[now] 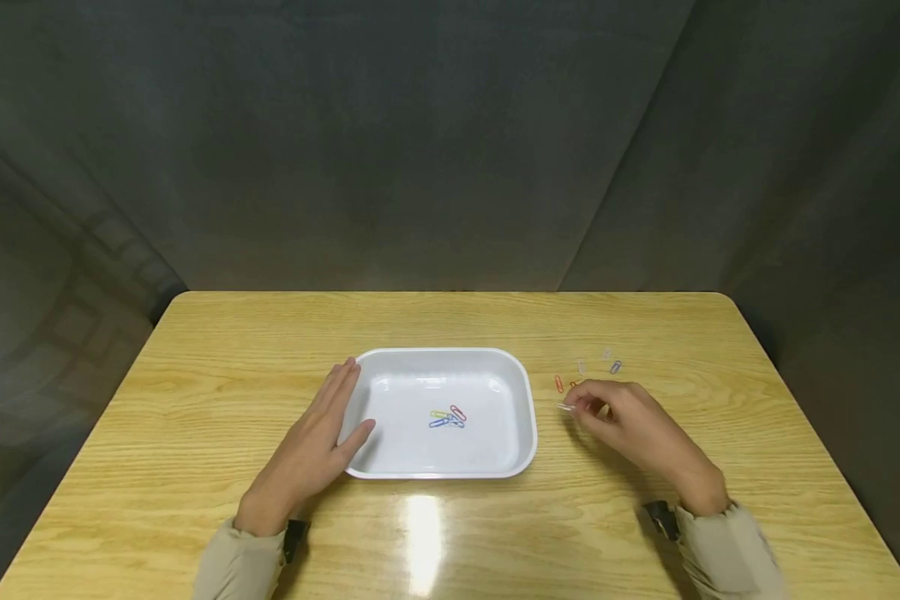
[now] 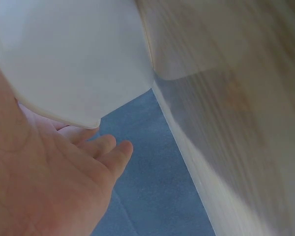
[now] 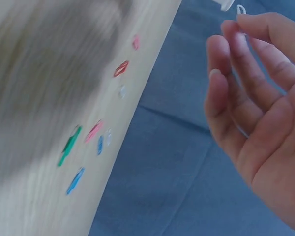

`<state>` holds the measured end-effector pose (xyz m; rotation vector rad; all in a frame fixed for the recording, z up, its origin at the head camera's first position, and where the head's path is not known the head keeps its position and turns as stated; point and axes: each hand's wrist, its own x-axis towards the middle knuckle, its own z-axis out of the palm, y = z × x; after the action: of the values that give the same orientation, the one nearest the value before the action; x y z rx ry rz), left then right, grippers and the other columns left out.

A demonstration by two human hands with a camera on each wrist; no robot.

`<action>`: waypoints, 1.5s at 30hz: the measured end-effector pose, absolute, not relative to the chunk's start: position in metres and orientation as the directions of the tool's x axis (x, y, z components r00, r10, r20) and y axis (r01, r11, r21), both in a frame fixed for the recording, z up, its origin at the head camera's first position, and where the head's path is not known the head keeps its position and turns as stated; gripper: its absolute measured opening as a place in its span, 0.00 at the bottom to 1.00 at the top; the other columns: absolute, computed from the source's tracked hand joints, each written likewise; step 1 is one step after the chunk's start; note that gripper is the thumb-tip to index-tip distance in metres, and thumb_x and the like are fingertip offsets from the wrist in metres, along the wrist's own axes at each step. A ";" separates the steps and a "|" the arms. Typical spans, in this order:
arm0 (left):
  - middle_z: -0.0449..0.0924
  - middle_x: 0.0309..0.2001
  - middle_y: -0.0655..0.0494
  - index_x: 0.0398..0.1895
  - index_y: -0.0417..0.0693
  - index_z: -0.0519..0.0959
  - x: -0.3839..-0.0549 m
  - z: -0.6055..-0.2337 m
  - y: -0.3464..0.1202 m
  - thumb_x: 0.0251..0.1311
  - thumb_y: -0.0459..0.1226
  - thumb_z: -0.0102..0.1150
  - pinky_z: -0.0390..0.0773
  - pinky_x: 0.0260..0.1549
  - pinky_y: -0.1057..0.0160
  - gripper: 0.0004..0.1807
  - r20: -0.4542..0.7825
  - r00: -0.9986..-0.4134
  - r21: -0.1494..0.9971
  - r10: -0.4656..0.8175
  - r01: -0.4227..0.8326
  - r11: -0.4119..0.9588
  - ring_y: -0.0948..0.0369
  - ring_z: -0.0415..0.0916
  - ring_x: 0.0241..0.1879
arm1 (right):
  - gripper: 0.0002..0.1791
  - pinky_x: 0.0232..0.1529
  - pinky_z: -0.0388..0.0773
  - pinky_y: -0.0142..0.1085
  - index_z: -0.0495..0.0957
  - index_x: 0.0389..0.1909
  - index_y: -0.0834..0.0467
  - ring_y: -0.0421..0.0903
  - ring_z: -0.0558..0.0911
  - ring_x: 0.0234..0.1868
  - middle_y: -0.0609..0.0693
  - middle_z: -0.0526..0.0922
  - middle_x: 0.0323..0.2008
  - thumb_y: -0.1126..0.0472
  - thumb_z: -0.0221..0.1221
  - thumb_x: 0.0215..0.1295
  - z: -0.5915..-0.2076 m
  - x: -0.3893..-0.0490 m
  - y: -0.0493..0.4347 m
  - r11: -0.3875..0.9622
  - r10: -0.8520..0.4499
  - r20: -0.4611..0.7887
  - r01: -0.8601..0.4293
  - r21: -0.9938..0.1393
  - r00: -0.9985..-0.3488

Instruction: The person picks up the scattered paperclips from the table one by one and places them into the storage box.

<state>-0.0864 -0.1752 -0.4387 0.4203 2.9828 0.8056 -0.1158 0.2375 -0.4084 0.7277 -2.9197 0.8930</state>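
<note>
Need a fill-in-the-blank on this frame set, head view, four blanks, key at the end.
1. The left hand is at the tray's ____ end.
2. The right hand pinches a paper clip whose colour is ____.
3. The loose clips on the table lie to the tray's ____.
4. The yellow clip lies inside the ____.

Missing words: left; white; right; tray.

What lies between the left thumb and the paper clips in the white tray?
Only bare floor of the white tray separates the left thumb from the paper clips, as the head view shows.
</note>
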 end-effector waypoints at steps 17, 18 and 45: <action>0.41 0.81 0.49 0.81 0.47 0.43 -0.086 -0.440 -0.176 0.72 0.55 0.49 0.53 0.75 0.41 0.44 0.060 -0.962 0.493 0.268 0.262 0.830 0.47 0.40 0.80 | 0.07 0.33 0.82 0.30 0.86 0.41 0.54 0.35 0.82 0.35 0.43 0.88 0.36 0.66 0.63 0.65 -0.397 -0.125 0.195 0.631 -0.506 0.254 -0.555 -0.543 -0.824; 0.41 0.81 0.49 0.81 0.47 0.43 -0.086 -0.441 -0.176 0.72 0.55 0.49 0.53 0.75 0.41 0.44 0.060 -0.962 0.493 0.268 0.262 0.830 0.47 0.40 0.80 | 0.07 0.32 0.81 0.30 0.86 0.41 0.54 0.36 0.82 0.35 0.43 0.87 0.36 0.66 0.63 0.65 -0.397 -0.125 0.192 0.630 -0.511 0.247 -0.554 -0.543 -0.823; 0.42 0.81 0.48 0.80 0.47 0.43 -0.087 -0.441 -0.175 0.72 0.55 0.49 0.51 0.76 0.44 0.44 0.071 -0.961 0.493 0.269 0.268 0.828 0.47 0.41 0.80 | 0.06 0.40 0.84 0.35 0.87 0.40 0.57 0.37 0.82 0.36 0.46 0.88 0.36 0.65 0.64 0.64 -0.410 -0.139 0.134 0.611 -0.592 0.162 -0.571 -0.549 -0.789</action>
<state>-0.0868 -0.1750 -0.4413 0.4410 3.0022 0.8091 -0.1394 0.1337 -0.4103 1.0301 -2.8511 0.9511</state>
